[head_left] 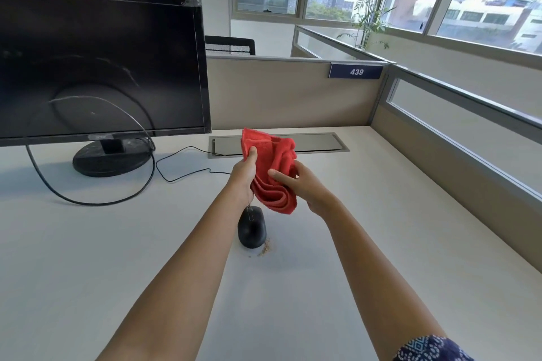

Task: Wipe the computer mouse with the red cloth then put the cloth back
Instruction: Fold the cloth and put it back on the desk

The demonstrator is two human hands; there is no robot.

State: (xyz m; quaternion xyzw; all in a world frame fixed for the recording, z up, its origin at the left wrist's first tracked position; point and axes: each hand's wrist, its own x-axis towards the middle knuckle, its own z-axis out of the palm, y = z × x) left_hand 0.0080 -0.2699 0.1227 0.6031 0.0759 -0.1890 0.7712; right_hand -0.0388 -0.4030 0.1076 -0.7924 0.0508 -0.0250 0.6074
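Both hands up over counter (381, 243) mid, clamped on cloth (272, 173): left hand (245, 173) pinching top edge w/ thumb, right hand (302, 184) gripping folded side. Mouse (251, 227) on counter just below, crumbs (265, 249) beside it. Monitor (99, 67) at back-left corner.

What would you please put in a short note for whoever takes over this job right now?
Left hand: pinches the upper edge of the cloth.
Right hand: fingers closed on the cloth's right side. The cloth hangs bunched between both hands, off the desk.
Mouse: on the desk, just below the cloth, not touched. Some crumbs lie beside it.
Done: cloth is picked up.
Left: whether any wiping is done cannot be told; wipe the mouse if not, then put the cloth back.
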